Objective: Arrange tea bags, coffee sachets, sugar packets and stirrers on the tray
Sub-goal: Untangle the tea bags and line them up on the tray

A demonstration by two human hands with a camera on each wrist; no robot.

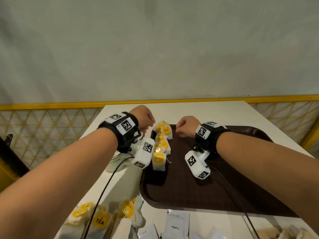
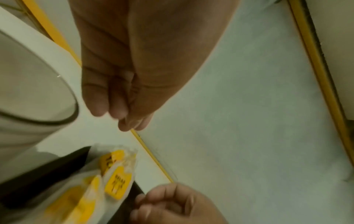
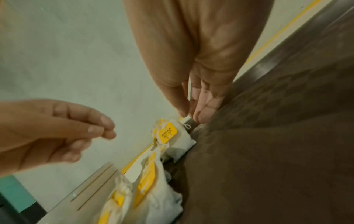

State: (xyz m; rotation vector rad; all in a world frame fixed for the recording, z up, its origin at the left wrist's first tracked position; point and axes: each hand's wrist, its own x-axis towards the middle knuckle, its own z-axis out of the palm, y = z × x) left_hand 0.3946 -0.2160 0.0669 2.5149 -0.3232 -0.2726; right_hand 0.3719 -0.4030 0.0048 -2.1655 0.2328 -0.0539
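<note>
A dark brown tray (image 1: 207,187) lies on the white table. Several white tea bags (image 1: 161,147) with yellow tags stand in a row along its left edge. The farthest one (image 1: 165,130) (image 3: 168,134) (image 2: 118,184) sits at the tray's far left corner. My left hand (image 1: 148,127) (image 2: 122,116) hovers just left of that bag, fingers curled to the thumb with nothing in them. My right hand (image 1: 178,131) (image 3: 193,116) hangs just right of it over the tray, fingers nearly straight and thumb close by. It is a little above the bag's string loop (image 3: 186,126) and holds nothing.
Loose tea bags (image 1: 100,219) lie at the table's near left, white coffee sachets (image 1: 176,223) at the near edge, pale brown packets (image 1: 284,232) at the near right. A clear container (image 2: 28,91) stands left of the tray. A yellow mesh fence (image 1: 51,121) runs behind the table.
</note>
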